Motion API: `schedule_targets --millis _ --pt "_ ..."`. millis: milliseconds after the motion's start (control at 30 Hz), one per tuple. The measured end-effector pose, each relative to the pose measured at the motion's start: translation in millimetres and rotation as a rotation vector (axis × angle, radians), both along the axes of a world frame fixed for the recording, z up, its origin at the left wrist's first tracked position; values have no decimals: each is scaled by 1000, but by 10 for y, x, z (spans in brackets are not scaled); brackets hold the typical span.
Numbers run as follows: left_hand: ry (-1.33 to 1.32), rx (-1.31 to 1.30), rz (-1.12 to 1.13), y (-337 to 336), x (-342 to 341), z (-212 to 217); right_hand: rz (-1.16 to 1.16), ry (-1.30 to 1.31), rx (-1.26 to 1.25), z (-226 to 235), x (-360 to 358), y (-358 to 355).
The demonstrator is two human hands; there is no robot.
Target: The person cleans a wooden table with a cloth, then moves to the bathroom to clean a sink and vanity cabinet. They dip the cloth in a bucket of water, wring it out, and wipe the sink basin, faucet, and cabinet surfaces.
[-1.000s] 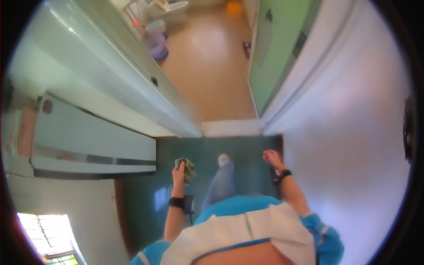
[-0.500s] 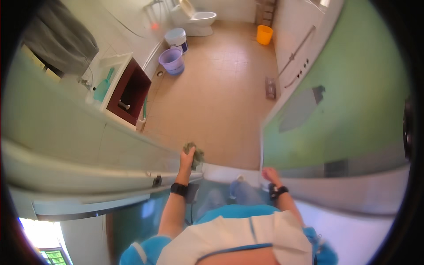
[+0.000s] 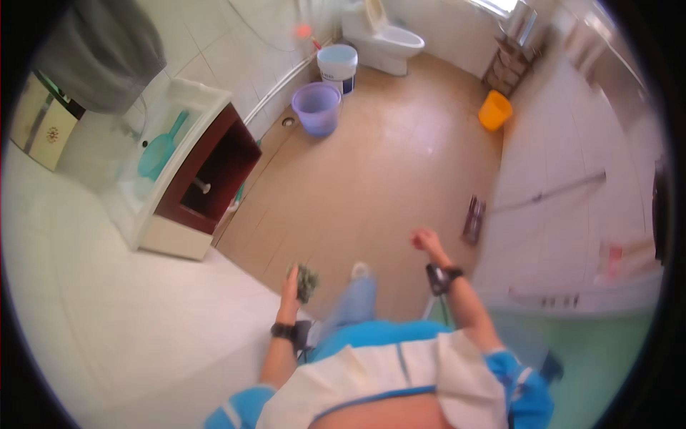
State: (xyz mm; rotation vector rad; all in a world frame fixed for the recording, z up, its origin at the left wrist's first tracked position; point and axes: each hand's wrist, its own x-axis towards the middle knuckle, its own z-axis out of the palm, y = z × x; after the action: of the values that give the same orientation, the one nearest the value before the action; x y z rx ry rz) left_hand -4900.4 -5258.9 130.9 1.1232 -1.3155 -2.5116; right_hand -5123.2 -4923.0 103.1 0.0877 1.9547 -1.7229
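Note:
My left hand (image 3: 291, 287) is closed on a crumpled grey-green cloth (image 3: 307, 283), held low in front of my body on the left. Out over the tiled floor, my right hand (image 3: 426, 240) is curled into a loose fist. Nothing shows in it, and it touches nothing. Black bands sit on both wrists. Between my arms one of my legs, in blue jeans (image 3: 359, 294), steps forward onto the brown floor (image 3: 371, 179).
A sink cabinet (image 3: 214, 164) with a teal dipper (image 3: 160, 151) in its basin stands left. Farther back are a purple bucket (image 3: 316, 109), a white bucket (image 3: 337, 68) and a toilet (image 3: 389, 39). A yellow bin (image 3: 495, 111) and a mop (image 3: 474, 219) are on the right.
I have moved forward through the doorway into the bathroom, and the green door has passed behind on the right. My right hand has come forward from the door's edge. The cloth stays in my left hand.

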Motion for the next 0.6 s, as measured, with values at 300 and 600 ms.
schedule_targets --millis 300,600 --pt "-166 -325 -49 -716 -2363 74 33 -460 326 -658 -1377 362" --pt "-137 -298 99 -1294 -4804 -232 66 -445 372 -999 -3705 -271"
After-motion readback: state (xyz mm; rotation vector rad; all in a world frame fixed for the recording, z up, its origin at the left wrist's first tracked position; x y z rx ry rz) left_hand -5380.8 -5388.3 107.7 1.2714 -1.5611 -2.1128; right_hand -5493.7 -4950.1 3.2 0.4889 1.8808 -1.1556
